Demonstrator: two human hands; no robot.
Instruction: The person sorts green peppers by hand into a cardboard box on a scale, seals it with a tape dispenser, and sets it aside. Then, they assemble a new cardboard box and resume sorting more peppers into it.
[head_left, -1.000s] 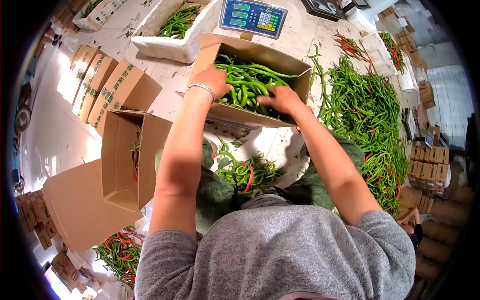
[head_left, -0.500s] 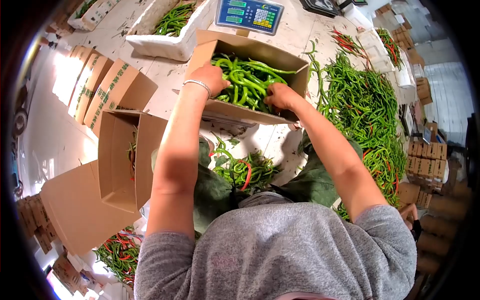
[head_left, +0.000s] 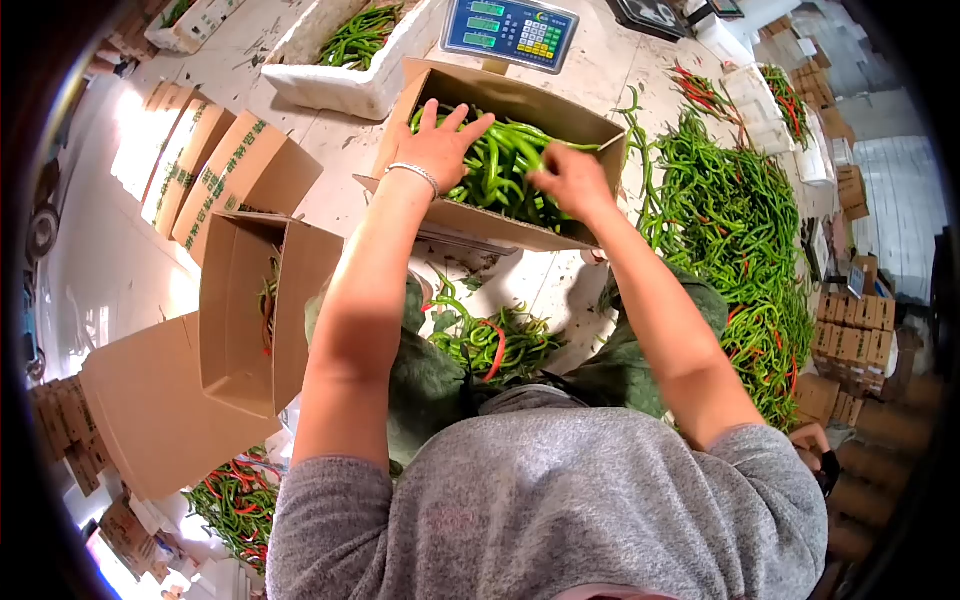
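A cardboard box [head_left: 500,222] holding long green peppers [head_left: 500,170] stands in front of a digital scale display [head_left: 510,32]. Over the left part of the box, my left hand [head_left: 440,150] lies with its fingers spread on the peppers. My right hand [head_left: 575,183] is inside the right part of the box, its fingers curled in at the peppers. A green pepper seems to run to those fingertips, though blur hides the exact hold.
A large heap of green peppers [head_left: 740,230] spreads at the right. Between my legs lies a smaller pile [head_left: 520,340]. An open carton [head_left: 235,330] and standing cartons [head_left: 230,170] are at the left, a white foam box [head_left: 340,95] beyond them.
My left hand has opened, its fingers now spread over the peppers. My right hand has risen slightly and its fingers remain curled. The whole view has shifted a little.
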